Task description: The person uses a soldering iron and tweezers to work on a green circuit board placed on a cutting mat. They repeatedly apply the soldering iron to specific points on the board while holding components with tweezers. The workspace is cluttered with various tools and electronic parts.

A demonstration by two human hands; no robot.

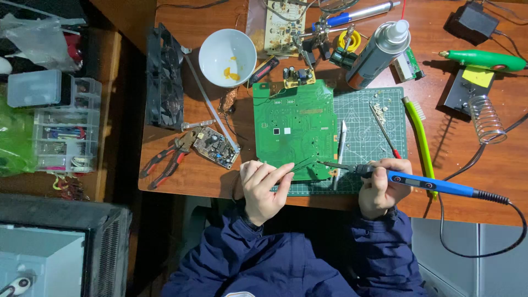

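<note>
The green circuit board (294, 129) lies on a cutting mat (368, 118) near the front edge of the wooden surface (187, 181). The right hand (380, 187) clenches a blue soldering iron (423, 183), its tip at the board's near right corner; the left hand (263, 184) pinches a thin wire, probably solder, toward that spot. Good work here seems to need both wrists braced and a brief touch. The joint itself is too small to make out, and the wire's end blurs against the board.

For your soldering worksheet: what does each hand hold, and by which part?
The right hand grips the blue soldering iron by its handle's front end. The left hand pinches a thin wire at its near end over the green circuit board.
</note>
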